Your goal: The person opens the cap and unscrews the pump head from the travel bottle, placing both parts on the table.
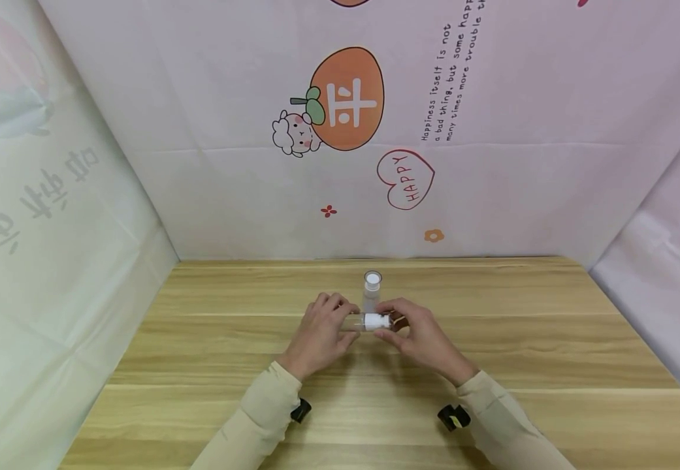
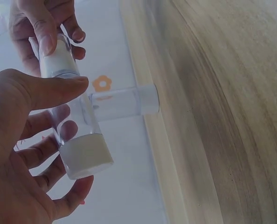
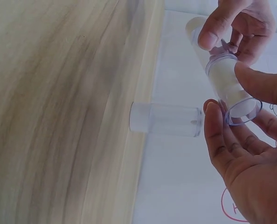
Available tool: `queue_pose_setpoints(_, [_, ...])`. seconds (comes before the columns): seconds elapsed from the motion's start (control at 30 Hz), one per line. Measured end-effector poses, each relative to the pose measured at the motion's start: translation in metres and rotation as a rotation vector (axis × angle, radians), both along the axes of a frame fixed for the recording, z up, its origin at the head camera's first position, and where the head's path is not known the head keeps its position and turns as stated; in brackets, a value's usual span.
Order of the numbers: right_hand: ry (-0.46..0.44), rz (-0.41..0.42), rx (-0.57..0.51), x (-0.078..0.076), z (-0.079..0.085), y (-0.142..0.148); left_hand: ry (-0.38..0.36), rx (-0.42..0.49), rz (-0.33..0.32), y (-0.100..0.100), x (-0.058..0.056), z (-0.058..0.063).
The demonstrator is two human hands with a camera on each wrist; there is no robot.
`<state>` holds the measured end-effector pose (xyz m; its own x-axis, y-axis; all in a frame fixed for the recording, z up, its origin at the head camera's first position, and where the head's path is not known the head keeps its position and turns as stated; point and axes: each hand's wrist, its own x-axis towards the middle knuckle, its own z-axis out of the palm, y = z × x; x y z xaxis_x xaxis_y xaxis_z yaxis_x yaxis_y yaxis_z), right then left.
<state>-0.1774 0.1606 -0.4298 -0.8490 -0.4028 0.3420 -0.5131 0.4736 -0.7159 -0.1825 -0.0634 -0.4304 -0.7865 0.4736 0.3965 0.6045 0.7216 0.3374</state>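
Observation:
A clear cylindrical bottle with a white collar and a clear cap lies level between both hands, above the table. My left hand grips its clear body; the left wrist view shows the thumb across the bottle and a white base at the near end. Around the capped end curl the fingers and thumb of my right hand. The right wrist view shows the clear cap over the white part. Just behind the hands, a second similar bottle stands upright on the table, touched by neither hand.
The wood-grain table meets a white printed cloth at its back edge, with more cloth hanging on both sides. Black wrist straps show below the sleeves.

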Motion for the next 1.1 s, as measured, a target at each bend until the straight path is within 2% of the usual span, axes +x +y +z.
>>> queue_pose_setpoints(0.3, [0.015, -0.015, 0.005, 0.0008, -0.0007, 0.0027, -0.045, 0.018, -0.047, -0.0018, -0.001, 0.001])
queue_pose_setpoints(0.57, [0.014, -0.009, -0.019, 0.0007, 0.0003, 0.0039, -0.06, -0.025, -0.06, -0.0023, 0.0, 0.0048])
queue_pose_setpoints(0.73, [0.003, -0.01, -0.04, 0.0012, -0.0001, 0.0046, -0.04, -0.053, -0.063, -0.002, 0.0023, 0.0068])
queue_pose_setpoints(0.97, [0.053, -0.025, -0.041, -0.0005, -0.0011, 0.0047, 0.002, -0.088, -0.07, -0.0008, 0.0026, 0.005])
queue_pose_setpoints(1.1, [0.05, -0.023, -0.043, -0.0009, -0.0001, 0.0047, 0.021, -0.1, -0.069, -0.0006, 0.0026, 0.0041])
